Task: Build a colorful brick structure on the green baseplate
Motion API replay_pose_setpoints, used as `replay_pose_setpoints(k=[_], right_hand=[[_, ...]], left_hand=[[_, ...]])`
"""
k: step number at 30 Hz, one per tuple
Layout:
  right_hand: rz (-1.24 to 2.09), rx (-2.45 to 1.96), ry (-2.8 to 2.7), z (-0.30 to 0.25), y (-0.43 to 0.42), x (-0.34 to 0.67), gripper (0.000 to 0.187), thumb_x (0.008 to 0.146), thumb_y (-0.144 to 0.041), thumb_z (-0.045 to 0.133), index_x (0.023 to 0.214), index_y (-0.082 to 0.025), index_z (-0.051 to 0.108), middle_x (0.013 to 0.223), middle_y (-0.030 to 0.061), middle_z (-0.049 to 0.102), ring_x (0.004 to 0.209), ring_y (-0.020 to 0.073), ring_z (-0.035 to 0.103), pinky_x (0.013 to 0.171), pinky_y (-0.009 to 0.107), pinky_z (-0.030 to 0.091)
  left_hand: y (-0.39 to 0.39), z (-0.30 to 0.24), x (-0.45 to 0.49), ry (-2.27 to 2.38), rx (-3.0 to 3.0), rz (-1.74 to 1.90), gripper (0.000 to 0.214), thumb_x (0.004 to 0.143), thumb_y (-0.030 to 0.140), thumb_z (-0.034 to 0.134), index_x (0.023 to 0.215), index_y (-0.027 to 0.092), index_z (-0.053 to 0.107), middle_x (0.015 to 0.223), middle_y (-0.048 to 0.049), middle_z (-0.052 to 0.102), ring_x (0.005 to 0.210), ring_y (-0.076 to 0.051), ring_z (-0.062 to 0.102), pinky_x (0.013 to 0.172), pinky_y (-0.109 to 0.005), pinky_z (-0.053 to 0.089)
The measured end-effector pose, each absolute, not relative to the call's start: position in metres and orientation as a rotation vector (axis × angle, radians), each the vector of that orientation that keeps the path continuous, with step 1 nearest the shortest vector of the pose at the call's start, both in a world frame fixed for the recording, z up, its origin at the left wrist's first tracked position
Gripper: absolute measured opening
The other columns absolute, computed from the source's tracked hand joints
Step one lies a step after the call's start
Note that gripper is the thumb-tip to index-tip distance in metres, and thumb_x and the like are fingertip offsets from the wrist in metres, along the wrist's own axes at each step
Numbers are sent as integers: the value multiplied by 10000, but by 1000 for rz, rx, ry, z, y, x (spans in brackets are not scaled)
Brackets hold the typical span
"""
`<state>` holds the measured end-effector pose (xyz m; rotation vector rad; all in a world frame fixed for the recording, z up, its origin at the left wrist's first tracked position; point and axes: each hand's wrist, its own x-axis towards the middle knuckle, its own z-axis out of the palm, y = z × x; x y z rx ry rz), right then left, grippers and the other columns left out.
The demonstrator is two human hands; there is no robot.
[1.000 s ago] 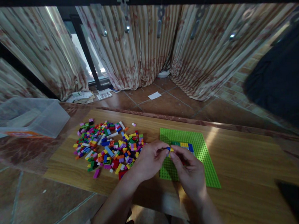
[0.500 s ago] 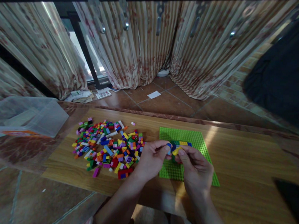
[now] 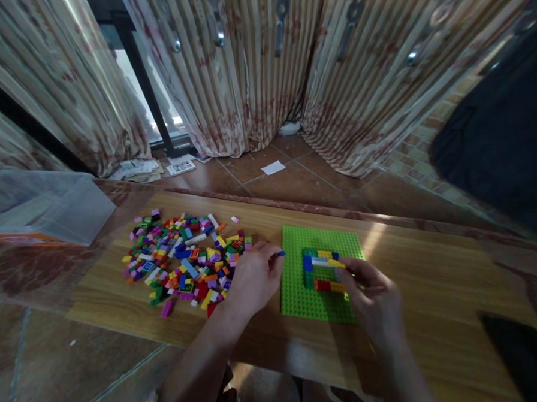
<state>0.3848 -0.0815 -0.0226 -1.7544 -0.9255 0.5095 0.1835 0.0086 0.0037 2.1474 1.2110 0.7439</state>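
Observation:
My left hand [image 3: 257, 278] is closed, its thumb and finger pinching a small blue brick [image 3: 281, 254] beside the left edge of the green baseplate [image 3: 296, 304]. Over the plate's right part, my right hand [image 3: 374, 291] pinches a yellow brick [image 3: 335, 263] between thumb and fingertips. Built up on the plate is a rough rectangle of bricks [image 3: 308, 277] in green, blue, yellow and red. A whitish brick [image 3: 319, 261] lies across it, close to the yellow one; whether they touch I cannot tell. My right fingers hide the rectangle's right end.
Left of the baseplate, a pile of loose coloured bricks [image 3: 188, 268] spreads over the wooden table [image 3: 435, 288]. A clear plastic bin [image 3: 89, 210] stands at the far left. At the right edge lies a dark flat object [image 3: 519, 356]. Striped curtains [image 3: 253, 82] hang behind.
My hands have moved apart: the left one leftward with the blue brick, the right one rightward with the yellow brick. More of the brick rectangle shows now. The view has shifted slightly.

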Motion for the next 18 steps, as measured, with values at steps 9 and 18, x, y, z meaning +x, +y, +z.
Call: replay_pose_setpoints(k=[9, 18], right_hand=[[133, -1759, -1338, -31, -76, 383, 128, 817, -350, 646, 861, -280, 744, 921, 35, 719, 912, 213, 591, 813, 372, 482], [9, -1826, -1364, -30, -75, 371, 128, 819, -348, 644, 814, -262, 739, 821, 24, 727, 807, 206, 584, 750, 354, 482]], left_hand=[[5, 3, 184, 1309, 2423, 423, 173, 889, 185, 479, 877, 192, 651, 905, -40, 655, 866, -185, 631, 779, -294, 477], [2, 6, 185, 1351, 2444, 256, 178, 857, 145, 484, 894, 202, 648, 946, -41, 650, 885, -190, 640, 778, -293, 488]])
